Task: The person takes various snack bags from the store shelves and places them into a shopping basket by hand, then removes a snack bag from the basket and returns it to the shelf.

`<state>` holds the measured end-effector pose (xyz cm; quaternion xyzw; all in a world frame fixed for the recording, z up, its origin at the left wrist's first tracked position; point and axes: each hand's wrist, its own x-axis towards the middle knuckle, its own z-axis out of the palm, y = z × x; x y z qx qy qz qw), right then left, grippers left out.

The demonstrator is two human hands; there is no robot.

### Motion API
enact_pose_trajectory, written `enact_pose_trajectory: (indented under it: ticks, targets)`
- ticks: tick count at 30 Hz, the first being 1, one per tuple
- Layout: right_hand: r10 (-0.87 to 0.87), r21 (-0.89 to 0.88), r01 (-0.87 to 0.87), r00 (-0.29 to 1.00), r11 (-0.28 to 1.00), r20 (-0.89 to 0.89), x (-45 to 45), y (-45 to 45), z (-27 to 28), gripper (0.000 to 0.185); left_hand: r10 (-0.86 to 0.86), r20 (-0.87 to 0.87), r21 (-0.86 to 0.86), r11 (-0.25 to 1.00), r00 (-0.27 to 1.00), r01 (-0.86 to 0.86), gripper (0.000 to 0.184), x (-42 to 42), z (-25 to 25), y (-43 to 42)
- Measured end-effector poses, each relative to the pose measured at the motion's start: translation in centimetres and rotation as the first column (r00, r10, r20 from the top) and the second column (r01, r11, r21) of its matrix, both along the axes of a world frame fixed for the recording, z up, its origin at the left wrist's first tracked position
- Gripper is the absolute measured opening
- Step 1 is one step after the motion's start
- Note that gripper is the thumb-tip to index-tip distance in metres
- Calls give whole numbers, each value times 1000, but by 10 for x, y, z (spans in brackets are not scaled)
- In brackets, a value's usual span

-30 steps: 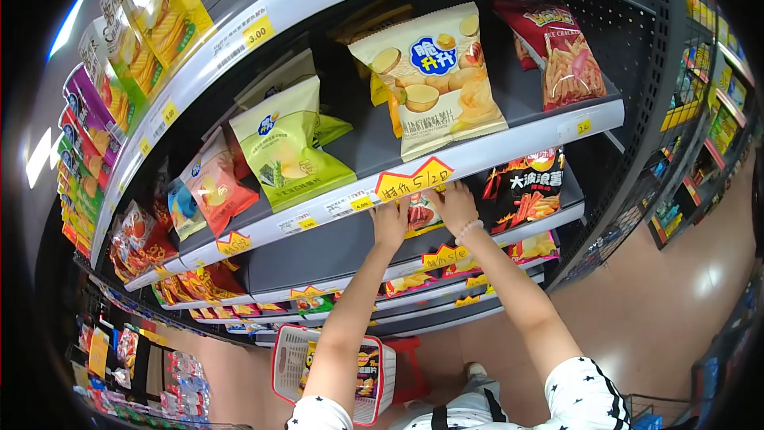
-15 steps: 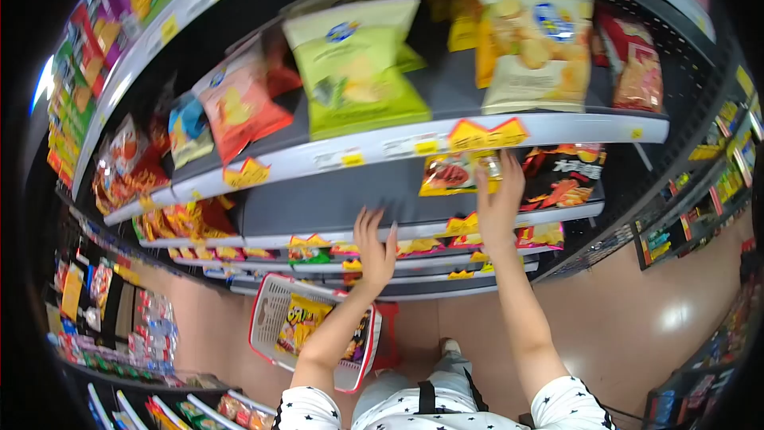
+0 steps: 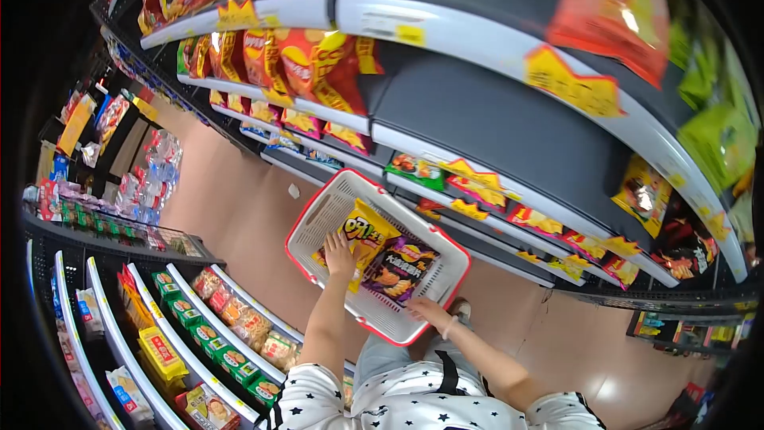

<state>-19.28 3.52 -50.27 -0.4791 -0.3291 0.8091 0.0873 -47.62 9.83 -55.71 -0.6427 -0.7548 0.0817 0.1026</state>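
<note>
A white shopping basket with a red rim (image 3: 398, 219) is in front of my legs, below the shelves. In it lie a yellow snack bag (image 3: 368, 227) and a black-and-purple chip bag (image 3: 402, 268), side by side. My left hand (image 3: 340, 255) reaches over the basket's near left side and rests on the yellow bag, its fingers spread. At the basket's near right side, my right hand (image 3: 430, 312) has its fingers just inside the rim, by the lower corner of the black-and-purple bag. Whether those fingertips grip anything is too small to tell.
Snack shelves (image 3: 493, 111) curve along the far side, with red chip bags (image 3: 298, 64) at left and a red-orange bag (image 3: 613, 16) at upper right. Another shelf unit at lower left holds green boxes (image 3: 211, 340) and yellow packs (image 3: 163, 354). Tiled floor (image 3: 239, 199) lies between.
The view has swung left and down. Both hands have moved from the shelves to the basket; the right hand has left the small snack bag it was touching on the lower shelf.
</note>
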Motion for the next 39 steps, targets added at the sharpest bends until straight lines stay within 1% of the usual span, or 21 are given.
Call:
enact_pose_trajectory:
  ticks: [1, 2, 4, 6, 8, 10, 12, 14, 15, 19, 21, 22, 24, 28, 30, 32, 34, 36, 37, 38, 39]
  targets:
    - [0, -7, 0, 1000, 1000, 6, -15, 8, -21, 34, 18, -116, -151, 988, 993, -36, 73, -11, 1, 5]
    - [50, -90, -60, 993, 994, -109, -32, 17, -47, 35, 9, -116, -156, 987, 993, -27, 73, -20, 3, 11]
    - [72, -171, -113, 971, 979, -229, -69, 32, -54, 37, 284, 209, -345, 917, 936, -201, 74, -41, -5, 20]
    - [-166, -275, 160, 986, 948, 3, -104, 49, -59, 46, 311, 321, -420, 893, 894, -160, 79, -62, -15, 27]
    - [-221, -338, 233, 973, 912, 73, -127, 55, -93, 52, 409, 431, -622, 780, 804, -64, 82, -66, -11, 30]
    - [-479, -416, 445, 877, 793, 26, -141, 59, -95, 55, 348, 475, -572, 820, 808, -17, 79, -70, -18, 24]
    - [-491, -394, 454, 871, 799, 7, -146, 55, -83, 56, 309, 719, -490, 861, 622, 138, 68, -65, -10, 15]
    - [-521, -332, 480, 853, 812, -40, -142, 54, -64, 60, 223, 727, -389, 913, 649, 122, 62, -44, 14, 1]
    - [-454, -267, 428, 890, 864, -43, -136, 49, -82, 62, 137, 729, -275, 956, 671, 104, 56, -36, 27, -6]
    - [-335, -30, 334, 941, 942, -54, -111, 46, -30, 63, 155, 765, -225, 974, 625, 34, 47, -4, 76, -23]
    - [-130, 130, 125, 991, 984, 29, -95, 46, 10, 67, -55, 748, 11, 997, 661, 71, 42, 6, 84, -34]
    - [-167, 148, 161, 985, 976, 29, -85, 40, 16, 67, -58, 764, 1, 996, 643, 88, 39, 16, 109, -32]
    - [-213, 395, 189, 977, 899, 15, -64, 24, 24, 72, -134, 755, 47, 987, 642, 151, 31, 35, 151, -37]
    - [-297, 472, 288, 953, 833, -57, -4, 17, 114, 74, -366, 725, 234, 927, 583, 292, 24, 82, 208, -44]
    - [-399, 340, 406, 912, 848, -94, 33, 14, 150, 72, -434, 713, 279, 896, 551, 344, 24, 116, 230, -45]
    - [-451, 383, 420, 892, 823, -8, 74, 14, 176, 69, -484, 702, 312, 869, 522, 385, 25, 154, 241, -42]
    - [-540, 679, 439, 839, 589, -74, 114, 14, 188, 65, -652, 638, 497, 755, 410, 428, 28, 198, 255, -29]
    - [-652, 623, 565, 750, 542, -112, 160, 24, 221, 61, -755, 559, 620, 655, 343, 432, 29, 255, 270, -6]
    - [-720, 742, 576, 668, 342, -186, 180, 32, 225, 59, -805, 514, 665, 592, 297, 456, 29, 284, 273, 10]
    - [-734, 800, 539, 650, 262, -198, 206, 42, 225, 58, -850, 464, 706, 525, 249, 477, 29, 311, 273, 26]
    - [-792, 940, 320, 601, 116, -107, 233, 52, 226, 57, -836, 500, 683, 541, 225, 491, 29, 338, 274, 42]
